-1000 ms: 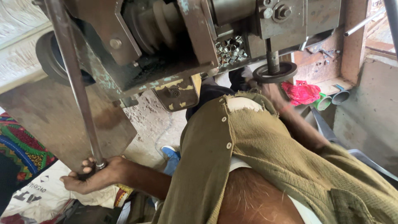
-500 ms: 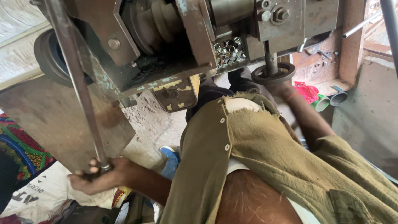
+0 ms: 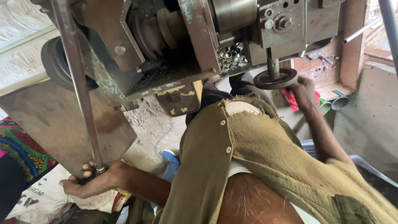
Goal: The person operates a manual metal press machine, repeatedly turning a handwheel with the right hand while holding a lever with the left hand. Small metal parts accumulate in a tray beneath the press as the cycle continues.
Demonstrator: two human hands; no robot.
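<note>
Both hands on machine controls: left hand at the lever rod, right hand at the handwheel.

The left hand (image 3: pixel 89 182) is extended low and outward, arm nearly straight, fingers curled shut around the lower end of the long steel lever rod (image 3: pixel 78 87), which rises steeply to the machine frame (image 3: pixel 174 49). The right hand (image 3: pixel 302 93) is raised, forearm angled upward, fingers closed on the rim of the small dark handwheel (image 3: pixel 275 78) mounted on a vertical shaft under the machine head. A heap of small metal rings (image 3: pixel 232 56) lies in the machine between the two controls. A flat steel plate (image 3: pixel 62 124) stands just behind the rod.
</note>
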